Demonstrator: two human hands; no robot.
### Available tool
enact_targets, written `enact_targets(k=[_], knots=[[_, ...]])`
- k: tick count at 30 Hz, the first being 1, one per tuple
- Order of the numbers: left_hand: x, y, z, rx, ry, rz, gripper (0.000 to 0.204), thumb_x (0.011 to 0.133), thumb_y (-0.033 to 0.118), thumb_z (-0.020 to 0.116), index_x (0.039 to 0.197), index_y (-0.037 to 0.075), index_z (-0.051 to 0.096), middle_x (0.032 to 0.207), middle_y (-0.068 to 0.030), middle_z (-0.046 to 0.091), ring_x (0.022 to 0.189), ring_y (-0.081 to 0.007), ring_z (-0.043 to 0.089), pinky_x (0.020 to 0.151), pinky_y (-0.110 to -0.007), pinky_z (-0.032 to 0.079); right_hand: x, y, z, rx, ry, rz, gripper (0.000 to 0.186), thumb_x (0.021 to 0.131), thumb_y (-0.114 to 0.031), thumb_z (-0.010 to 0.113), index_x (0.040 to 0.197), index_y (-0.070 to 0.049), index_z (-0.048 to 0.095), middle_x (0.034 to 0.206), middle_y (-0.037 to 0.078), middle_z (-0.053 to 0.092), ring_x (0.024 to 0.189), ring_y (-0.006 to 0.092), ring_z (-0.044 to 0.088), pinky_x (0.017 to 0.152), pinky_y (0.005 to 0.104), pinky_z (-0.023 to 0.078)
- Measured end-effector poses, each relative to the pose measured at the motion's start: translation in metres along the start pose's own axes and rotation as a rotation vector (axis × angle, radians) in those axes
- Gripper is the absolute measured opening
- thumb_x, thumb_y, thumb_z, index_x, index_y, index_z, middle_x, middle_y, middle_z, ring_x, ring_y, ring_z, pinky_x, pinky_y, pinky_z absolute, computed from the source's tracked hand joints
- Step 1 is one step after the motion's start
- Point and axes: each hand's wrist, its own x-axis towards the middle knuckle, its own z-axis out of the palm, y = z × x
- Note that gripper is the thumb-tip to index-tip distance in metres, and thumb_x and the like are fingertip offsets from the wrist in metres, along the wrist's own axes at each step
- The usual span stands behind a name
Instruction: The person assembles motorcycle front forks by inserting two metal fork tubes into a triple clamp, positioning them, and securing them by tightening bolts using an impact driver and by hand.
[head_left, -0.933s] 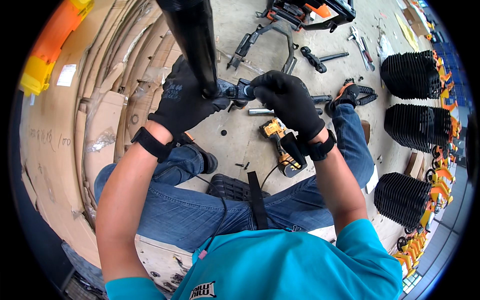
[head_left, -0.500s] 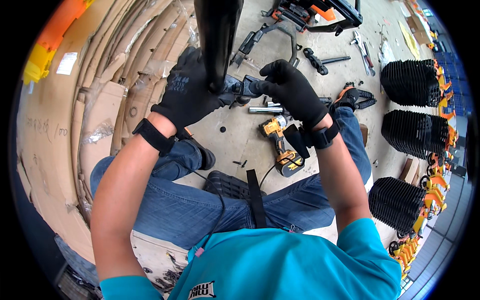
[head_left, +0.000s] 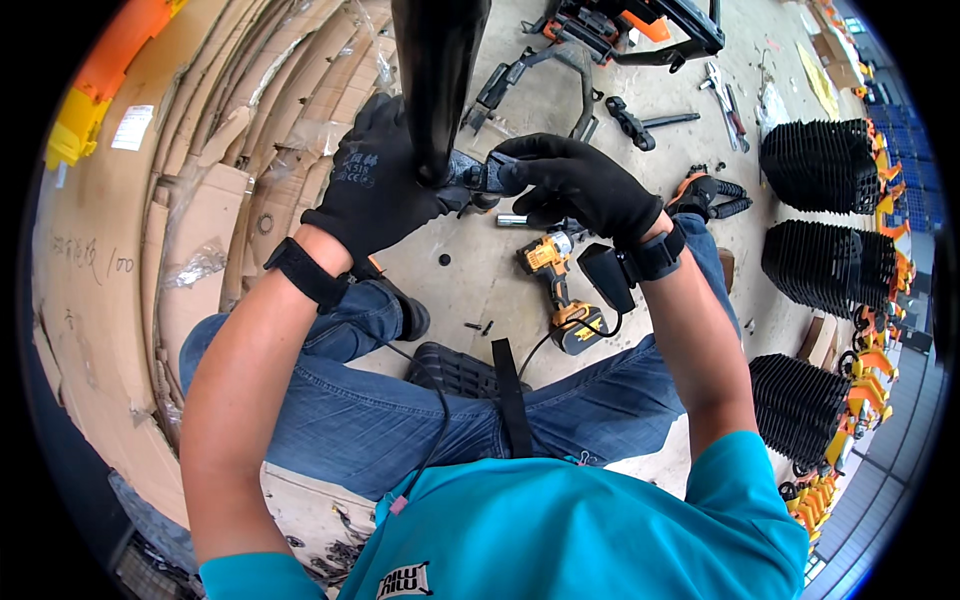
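Note:
A thick glossy black tube (head_left: 436,80) comes down from the top of the view, with a dark metal joint bracket (head_left: 490,174) at its lower end. My left hand (head_left: 380,185), in a black glove, is closed round the tube's end and the bracket; the tube hides some of its fingers. From the other side, my black-gloved right hand (head_left: 585,190) has its bent fingertips closed on the bracket's free end. Beneath the hands, a yellow and black cordless impact wrench (head_left: 548,256) lies on the floor beside a silver socket (head_left: 513,220).
Stacked flattened cardboard (head_left: 200,210) lines the left side. Beyond my hands lie a dark curved frame (head_left: 580,80), a black-handled tool part (head_left: 630,120) and an adjustable wrench (head_left: 718,88). Black ribbed stacks (head_left: 825,265) stand at right. A cable (head_left: 425,370) crosses my lap.
My right hand has rolled over and its fingers have spread lower around the bracket's end, with the wrist shifted slightly right. My left hand and the tube stay nearly still.

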Motion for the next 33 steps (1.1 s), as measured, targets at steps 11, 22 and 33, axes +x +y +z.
enact_targets(k=[11,22,33], knots=[[0.0,0.0,0.0,0.009,0.004,0.015,0.055,0.067,0.026,0.082,0.113,0.004,0.06,0.116,-0.02,0.058,0.113,-0.0398,0.053,0.1,-0.049,0.043,0.008,0.004,0.005,0.02,0.014,0.02,0.04,0.097,-0.018,0.058,0.134,-0.002,0.053,0.102,0.009,0.07,0.083,0.0133,0.069,0.069,0.0266,0.059],[-0.004,-0.007,0.004,0.06,-0.044,-0.01,0.059,0.067,0.028,0.083,0.115,0.003,0.06,0.119,-0.023,0.056,0.117,-0.0423,0.051,0.101,-0.05,0.042,0.011,0.008,0.005,0.036,0.0,0.007,0.038,0.097,-0.016,0.058,0.132,0.0,0.054,0.097,0.008,0.07,0.078,0.0105,0.067,0.066,0.0245,0.058],[-0.001,-0.002,0.001,0.041,0.01,0.053,0.057,0.065,0.03,0.085,0.109,0.003,0.061,0.108,-0.0204,0.06,0.108,-0.0396,0.054,0.095,-0.049,0.043,0.008,0.022,0.012,0.023,0.018,-0.141,0.036,0.099,-0.016,0.057,0.13,0.002,0.054,0.094,0.007,0.068,0.075,0.0113,0.066,0.068,0.0258,0.057]])
